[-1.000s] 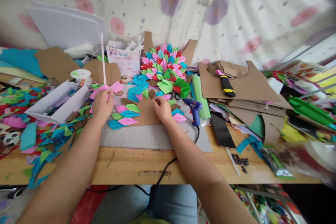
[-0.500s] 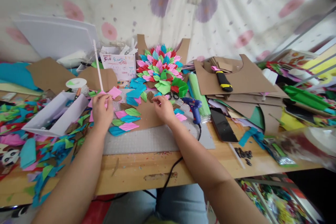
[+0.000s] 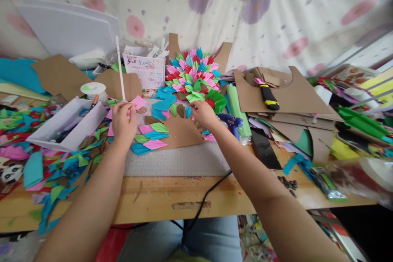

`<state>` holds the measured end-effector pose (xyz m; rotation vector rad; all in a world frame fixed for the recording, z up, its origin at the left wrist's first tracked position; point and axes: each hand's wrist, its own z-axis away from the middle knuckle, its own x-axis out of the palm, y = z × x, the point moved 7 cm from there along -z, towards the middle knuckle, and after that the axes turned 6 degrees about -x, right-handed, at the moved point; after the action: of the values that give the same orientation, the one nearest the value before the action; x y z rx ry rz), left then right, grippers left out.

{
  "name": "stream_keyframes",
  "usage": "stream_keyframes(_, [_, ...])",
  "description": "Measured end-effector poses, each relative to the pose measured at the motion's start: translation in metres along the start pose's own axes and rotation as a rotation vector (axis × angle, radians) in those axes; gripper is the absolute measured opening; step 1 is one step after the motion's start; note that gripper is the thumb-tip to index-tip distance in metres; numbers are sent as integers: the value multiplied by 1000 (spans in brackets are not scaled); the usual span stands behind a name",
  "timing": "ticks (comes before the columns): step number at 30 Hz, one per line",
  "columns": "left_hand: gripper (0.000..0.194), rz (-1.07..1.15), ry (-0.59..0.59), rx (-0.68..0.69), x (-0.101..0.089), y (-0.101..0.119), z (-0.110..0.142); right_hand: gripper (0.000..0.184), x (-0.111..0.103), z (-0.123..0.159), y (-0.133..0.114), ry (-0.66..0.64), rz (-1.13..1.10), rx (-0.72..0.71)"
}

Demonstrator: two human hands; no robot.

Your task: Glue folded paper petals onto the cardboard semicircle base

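Observation:
A brown fan-shaped cardboard piece [image 3: 181, 133] lies on a grey mat [image 3: 172, 160]. Folded pink, green and blue paper leaves [image 3: 152, 136] line its left edge. My left hand [image 3: 123, 120] rests at the mat's left corner, fingers pinched on a pink paper piece [image 3: 137, 102]. A white stick [image 3: 120, 65] rises right behind it; whether I hold it I cannot tell. My right hand [image 3: 205, 115] reaches over the cardboard's upper right edge with curled fingers, beside a blue leaf [image 3: 188, 111] and green folded paper [image 3: 215, 100]. What it grips is hidden.
A finished multicoloured paper fan [image 3: 193, 71] leans at the back. A blue glue gun [image 3: 232, 123], its cable [image 3: 205, 200], a black phone [image 3: 264, 149] and stacked cardboard with a yellow-black knife [image 3: 268, 98] lie right. A white tray [image 3: 66, 125] and paper scraps [image 3: 46, 172] fill the left.
My right hand has moved from the cardboard's top middle to its upper right, closer to the green paper and glue gun. My left hand has stayed on the pink paper. The view shifted slightly.

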<state>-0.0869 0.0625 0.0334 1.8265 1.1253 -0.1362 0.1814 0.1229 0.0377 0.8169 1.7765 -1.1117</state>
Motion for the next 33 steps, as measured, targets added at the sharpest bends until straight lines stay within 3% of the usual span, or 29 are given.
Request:
stream_keyframes(10, [20,28,25,16,-1,-2,-1,29,9,-19,-3,-34,253,-9])
stream_keyframes(16, [22,36,26,5,-3,-3,-1,26,6,-15,0,-41,209,65])
stream_keyframes(26, [20,44,12,2,2,-4,-1,25,0,1,8,65,206,12])
stream_keyframes(33, [20,43,19,-9,2,-5,-1,24,-1,10,8,37,190,45])
